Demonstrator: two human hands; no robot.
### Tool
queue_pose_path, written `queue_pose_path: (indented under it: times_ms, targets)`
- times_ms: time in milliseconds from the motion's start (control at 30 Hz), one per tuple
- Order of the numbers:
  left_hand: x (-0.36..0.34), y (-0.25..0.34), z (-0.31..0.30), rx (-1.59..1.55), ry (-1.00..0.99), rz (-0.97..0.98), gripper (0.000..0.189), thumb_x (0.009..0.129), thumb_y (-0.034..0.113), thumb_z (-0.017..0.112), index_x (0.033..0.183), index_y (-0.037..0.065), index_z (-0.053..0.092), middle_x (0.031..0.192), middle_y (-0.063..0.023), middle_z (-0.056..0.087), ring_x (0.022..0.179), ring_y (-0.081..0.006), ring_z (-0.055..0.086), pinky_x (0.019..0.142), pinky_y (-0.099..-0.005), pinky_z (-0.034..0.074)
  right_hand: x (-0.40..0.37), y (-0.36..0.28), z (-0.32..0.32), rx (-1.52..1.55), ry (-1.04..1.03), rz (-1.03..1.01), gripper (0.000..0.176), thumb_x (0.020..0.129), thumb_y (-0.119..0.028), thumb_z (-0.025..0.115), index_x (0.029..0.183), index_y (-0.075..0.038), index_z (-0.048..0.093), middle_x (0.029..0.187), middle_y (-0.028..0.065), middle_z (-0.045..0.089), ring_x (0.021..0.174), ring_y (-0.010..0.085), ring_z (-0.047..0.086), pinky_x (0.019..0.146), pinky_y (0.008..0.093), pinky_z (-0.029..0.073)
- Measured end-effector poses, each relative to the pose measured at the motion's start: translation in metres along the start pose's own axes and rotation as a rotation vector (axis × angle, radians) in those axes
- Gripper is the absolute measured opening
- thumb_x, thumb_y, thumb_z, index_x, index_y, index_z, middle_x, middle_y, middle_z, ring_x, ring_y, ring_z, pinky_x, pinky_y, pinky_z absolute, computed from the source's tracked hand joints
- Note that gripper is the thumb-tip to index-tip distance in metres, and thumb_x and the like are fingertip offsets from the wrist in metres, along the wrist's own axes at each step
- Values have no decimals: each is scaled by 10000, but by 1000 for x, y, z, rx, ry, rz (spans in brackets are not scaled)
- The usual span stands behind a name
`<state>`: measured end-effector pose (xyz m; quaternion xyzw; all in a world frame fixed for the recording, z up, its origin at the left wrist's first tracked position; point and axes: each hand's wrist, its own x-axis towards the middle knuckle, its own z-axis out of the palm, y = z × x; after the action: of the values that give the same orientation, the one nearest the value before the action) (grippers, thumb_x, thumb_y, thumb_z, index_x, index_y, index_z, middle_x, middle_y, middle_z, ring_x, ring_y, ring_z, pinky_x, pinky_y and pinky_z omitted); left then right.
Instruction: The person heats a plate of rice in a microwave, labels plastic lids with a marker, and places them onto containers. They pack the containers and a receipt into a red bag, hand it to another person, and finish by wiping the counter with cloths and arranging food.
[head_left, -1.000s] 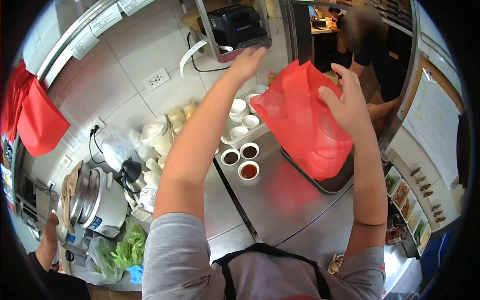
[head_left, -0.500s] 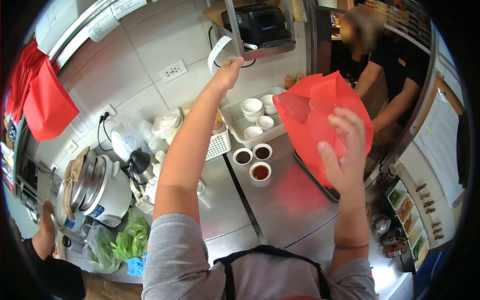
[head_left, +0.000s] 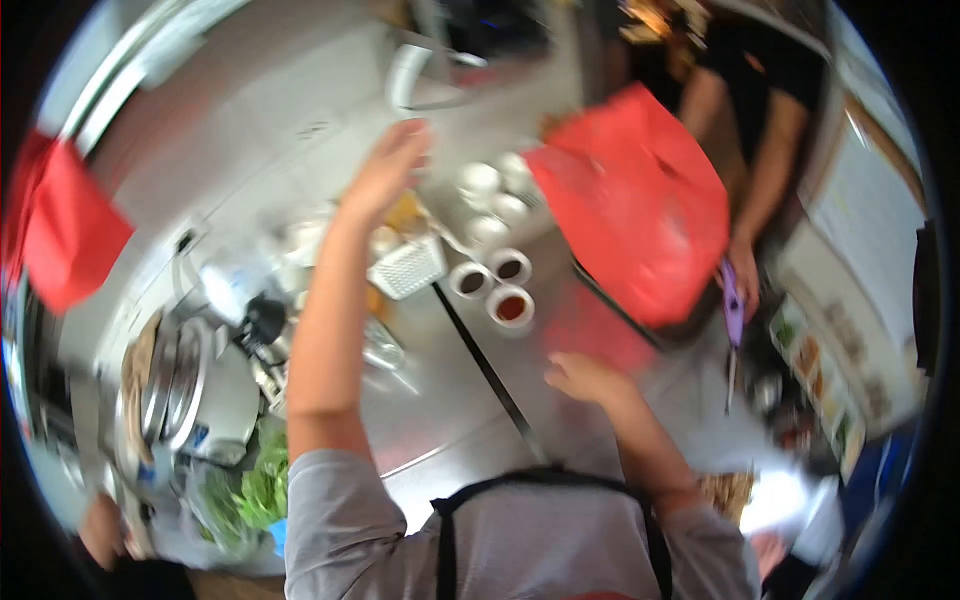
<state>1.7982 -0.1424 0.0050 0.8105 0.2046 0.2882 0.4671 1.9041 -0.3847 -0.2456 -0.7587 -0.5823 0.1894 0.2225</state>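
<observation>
My left hand [head_left: 398,158] is raised in front of the tiled wall, below a curled white paper slip [head_left: 408,78]; its fingers are blurred by motion. My right hand [head_left: 582,378] hangs low over the steel counter [head_left: 440,400], its fingers drawn together, and what they hold, if anything, is too small to tell. Beyond it stands a red bag [head_left: 650,215] on a dark-edged tray. Three small white cups of dark and reddish sauce [head_left: 512,308] sit between my hands. Behind them, a white basket [head_left: 408,268] and a tray of white bowls [head_left: 480,180] line the wall.
At the right, a co-worker's hand [head_left: 742,275] holds a purple-handled tool [head_left: 732,300]. Food containers [head_left: 810,360] stand beyond it. On the left are a rice cooker [head_left: 225,395], bagged greens [head_left: 262,490], hanging red bags [head_left: 75,230] and another person's hand [head_left: 102,530].
My right hand has come down from the red bag toward the counter, and its spread fingers have drawn in. My left hand is lower, away from the printer shelf. A purple-handled tool has appeared. The view has shifted.
</observation>
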Motion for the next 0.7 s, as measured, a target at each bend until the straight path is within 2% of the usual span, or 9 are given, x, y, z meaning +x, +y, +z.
queue_pose_path:
  times_ms: [33,100,167,300,400,433,500,600,700]
  targets:
    - [-19,-4,9,-7,-18,5,509,830,381,480,1224,75,382,1146,-83,465,1026,-191,467,823,-320,383,-2,-13,-6,43,-166,99,318,820,-307,441,952,-35,539,941,189,557,878,338,533,745,418,419]
    - [-60,-18,31,-5,-127,-46,503,842,363,470,1230,55,386,1133,-78,488,988,-177,493,811,-278,376,-12,-26,-5,0,-180,87,331,826,-275,427,805,-4,617,822,204,591,777,356,571,691,439,447]
    - [-98,-56,45,-7,-323,-30,634,784,458,530,1228,31,378,1122,-77,488,972,-169,496,790,-270,373,-18,-23,21,-2,-119,102,237,767,-178,471,797,-4,629,823,197,601,778,334,584,675,433,455]
    - [-174,-149,79,-140,-582,-307,651,767,478,550,1218,41,380,1070,-71,516,929,-157,512,745,-263,389,-43,-46,29,29,-156,204,242,760,-201,480,781,-14,632,792,162,608,754,326,585,633,442,452]
    - [-238,-196,109,-392,-605,-586,482,822,392,512,1168,69,419,971,-80,556,813,-164,558,667,-251,430,-64,-61,29,41,-209,280,246,757,-209,489,763,-11,636,777,164,608,760,328,583,647,443,451]
    - [-259,-209,116,-490,-599,-688,420,842,356,496,1147,75,431,927,-82,568,769,-168,571,639,-252,443,-69,-61,35,70,-221,283,226,670,-117,527,836,-11,637,860,176,611,787,322,589,681,416,461]
    - [-296,-232,130,-529,-562,-897,308,878,257,448,1119,65,438,848,-85,573,691,-164,575,592,-251,457,-95,-61,30,120,-69,239,289,700,-162,520,934,-14,604,912,180,599,838,324,576,718,414,452]
    - [-313,-250,126,-491,-497,-701,258,891,199,406,1108,59,429,816,-93,564,651,-163,573,558,-250,470,-150,-44,45,164,327,143,409,757,-244,499,1098,-20,508,990,188,569,904,331,547,767,419,432]
    - [-311,-257,120,-713,-521,-695,231,898,169,372,1091,49,413,799,-104,560,629,-175,582,528,-259,493,-224,-61,3,313,413,499,343,780,-217,537,1109,-123,517,872,158,609,814,307,581,729,376,455]
